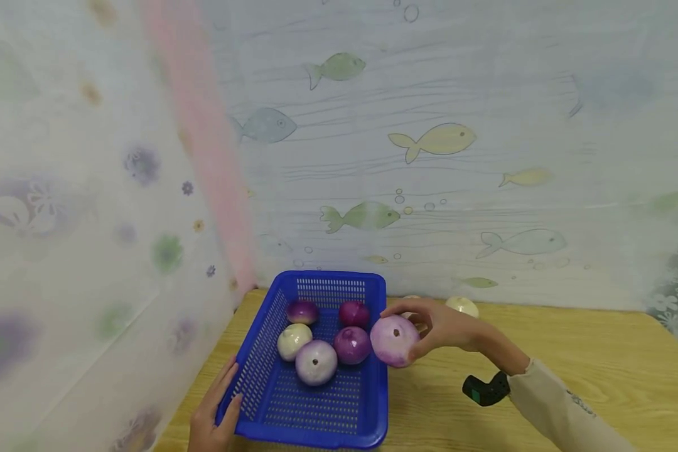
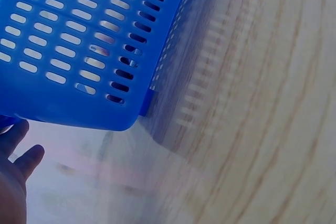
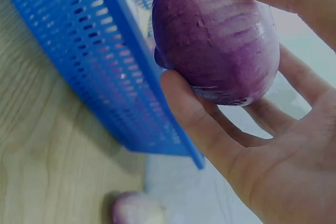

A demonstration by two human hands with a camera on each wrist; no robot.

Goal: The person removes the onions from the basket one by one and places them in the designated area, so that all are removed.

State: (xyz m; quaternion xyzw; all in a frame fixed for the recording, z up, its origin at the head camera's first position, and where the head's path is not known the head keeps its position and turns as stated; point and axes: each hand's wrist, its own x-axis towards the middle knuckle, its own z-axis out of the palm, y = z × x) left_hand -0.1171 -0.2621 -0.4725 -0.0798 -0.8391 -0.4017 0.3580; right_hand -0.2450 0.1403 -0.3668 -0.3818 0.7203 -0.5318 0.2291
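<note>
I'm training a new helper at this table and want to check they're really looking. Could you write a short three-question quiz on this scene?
1. In the head view, how many onions can be seen lying inside the blue basket?
2. True or false: the left hand is holding up an onion.
3. In the head view, which side of the basket is the held onion in the right hand closest to?
A) the left side
B) the right side
C) the far side

Key:
1. Five.
2. False; the left hand is at the basket's left side.
3. B.
</note>
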